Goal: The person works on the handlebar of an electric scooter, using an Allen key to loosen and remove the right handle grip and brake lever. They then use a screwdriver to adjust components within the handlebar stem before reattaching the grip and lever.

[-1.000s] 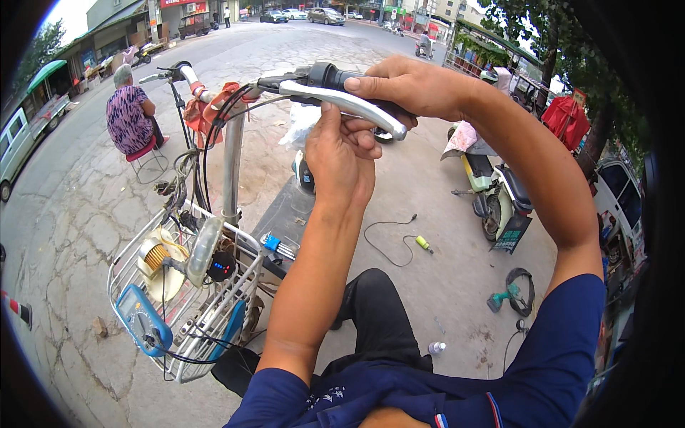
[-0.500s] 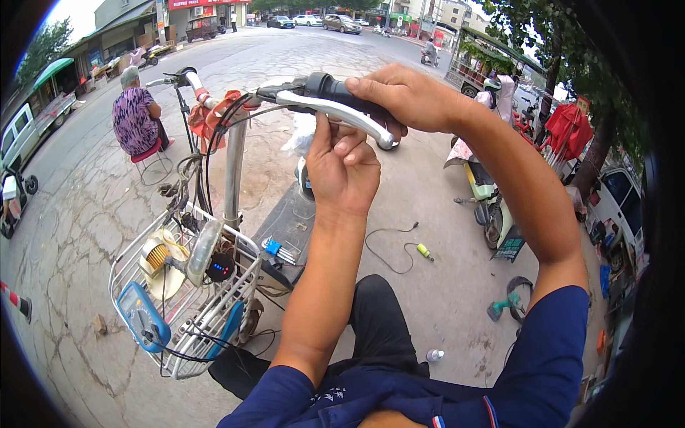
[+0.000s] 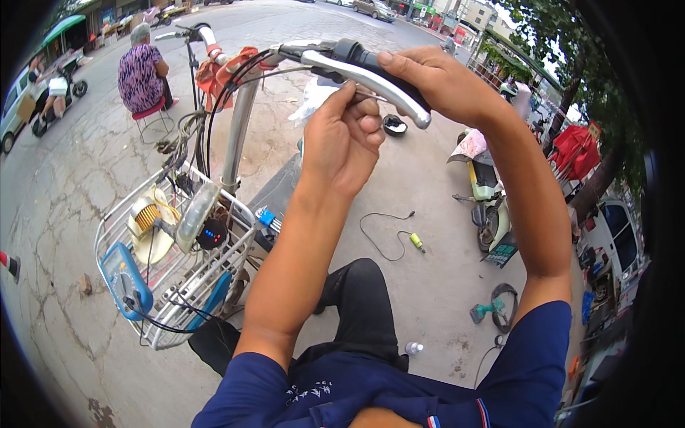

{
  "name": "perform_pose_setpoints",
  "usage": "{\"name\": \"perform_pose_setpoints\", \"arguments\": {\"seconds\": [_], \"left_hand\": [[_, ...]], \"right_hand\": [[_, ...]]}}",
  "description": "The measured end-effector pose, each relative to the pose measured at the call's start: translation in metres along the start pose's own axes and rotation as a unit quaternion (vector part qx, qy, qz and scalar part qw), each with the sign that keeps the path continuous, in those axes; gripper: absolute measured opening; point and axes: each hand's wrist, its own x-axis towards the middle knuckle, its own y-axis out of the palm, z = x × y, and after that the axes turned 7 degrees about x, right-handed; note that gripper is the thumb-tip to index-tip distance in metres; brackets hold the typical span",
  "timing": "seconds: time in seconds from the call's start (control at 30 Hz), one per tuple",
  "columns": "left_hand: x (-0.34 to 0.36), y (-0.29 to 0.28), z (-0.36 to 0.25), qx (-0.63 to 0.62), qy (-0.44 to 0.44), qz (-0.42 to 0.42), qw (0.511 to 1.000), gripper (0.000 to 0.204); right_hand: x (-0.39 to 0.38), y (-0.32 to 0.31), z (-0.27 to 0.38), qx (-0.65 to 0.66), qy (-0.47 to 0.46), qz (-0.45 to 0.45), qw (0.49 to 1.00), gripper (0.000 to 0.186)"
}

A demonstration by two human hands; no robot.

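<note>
My right hand [image 3: 448, 84] is wrapped over the black handlebar grip [image 3: 369, 60], its thumb lying along the top. A silver brake lever [image 3: 382, 84] runs in front of the grip, ending in a round ball. Just beneath the lever, my left hand [image 3: 344, 143] is closed in a pinch, the other fingers curled. Something thin shows by its fingertips, too small to name. Black cables [image 3: 235, 75] run from the lever mount past orange cloth [image 3: 216, 80] tied around the handlebar. The silver stem [image 3: 241, 135] stands left of my left forearm.
Below the handlebar, a white wire basket [image 3: 175, 341] holds a headlight [image 3: 198, 217] and a blue multimeter [image 3: 125, 278]. A blue hex key set [image 3: 268, 219] rests near my left forearm. Cable [image 3: 365, 235], a green drill [image 3: 485, 309] and a small bottle [image 3: 414, 348] lie on the ground. A person [image 3: 141, 71] sits left.
The view has shifted, putting the lever and grip farther right in the picture. My left fingers have shifted along the lever's underside; my right hand keeps its grip. A scooter rider shows at left.
</note>
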Motion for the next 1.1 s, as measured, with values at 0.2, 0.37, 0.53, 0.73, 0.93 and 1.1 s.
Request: {"name": "perform_pose_setpoints", "arguments": {"seconds": [0.2,0.37,0.53,0.73,0.93,1.1], "left_hand": [[-0.001,0.010,0.007,0.134,0.070,-0.074,0.986,0.030],[-0.001,0.030,0.011,0.031,0.089,-0.075,0.993,0.031],[-0.007,0.025,0.019,0.001,0.086,-0.022,0.996,0.030],[-0.005,0.026,0.019,0.030,0.101,-0.028,0.994,0.031],[-0.018,0.018,0.018,0.220,0.101,-0.077,0.967,0.043],[-0.012,0.002,0.023,0.487,0.362,-0.165,0.777,0.023]], "right_hand": [[-0.001,0.000,0.007,0.002,0.013,0.019,1.000,0.052],[-0.002,0.007,0.009,0.021,-0.027,-0.021,0.999,0.053],[-0.002,0.003,0.011,0.021,-0.008,-0.004,1.000,0.054],[-0.001,0.004,0.013,0.027,-0.012,-0.002,1.000,0.052],[-0.001,0.003,0.014,0.033,0.031,-0.005,0.999,0.050],[-0.003,0.006,0.022,0.032,0.033,-0.006,0.999,0.054]]}}
